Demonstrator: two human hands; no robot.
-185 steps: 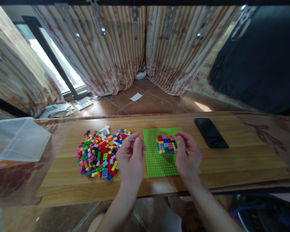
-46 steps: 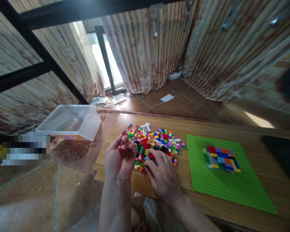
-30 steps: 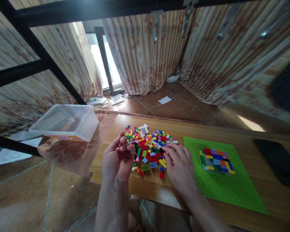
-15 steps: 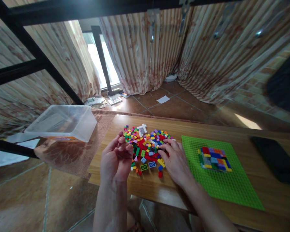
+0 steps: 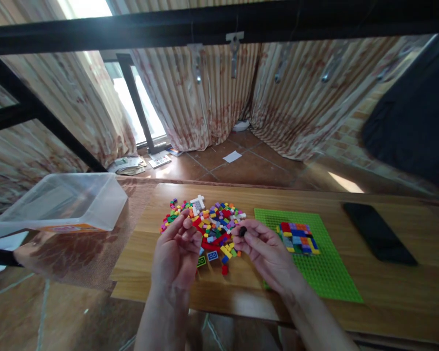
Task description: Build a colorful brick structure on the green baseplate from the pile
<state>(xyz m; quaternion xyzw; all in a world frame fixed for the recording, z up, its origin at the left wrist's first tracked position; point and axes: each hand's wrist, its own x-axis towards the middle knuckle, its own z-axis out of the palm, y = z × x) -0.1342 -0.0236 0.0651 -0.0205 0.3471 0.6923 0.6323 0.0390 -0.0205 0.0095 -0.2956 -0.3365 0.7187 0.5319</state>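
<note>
over the near edge of the wooden table [image 5: 237, 290], the left hand [image 5: 176, 258] is palm up, fingers half curled toward the thumb; whether they hold anything cannot be told. the right hand [image 5: 274, 256] pinches a small black piece [image 5: 243, 231] between thumb and fingertips, hiding part of the green baseplate's [image 5: 332, 278] left edge. a red brick [image 5: 225, 269] lies between the hands, on the near side of the mixed brick pile [image 5: 219, 222], toward the table's left end. the built block [image 5: 300, 239] sits on the baseplate, toward its far edge. right of that lies a phone [image 5: 378, 234]. past the table's left edge stands a clear bin [image 5: 91, 200]; beyond its far edge, a paper sheet [image 5: 232, 156] lies on the floor.
</note>
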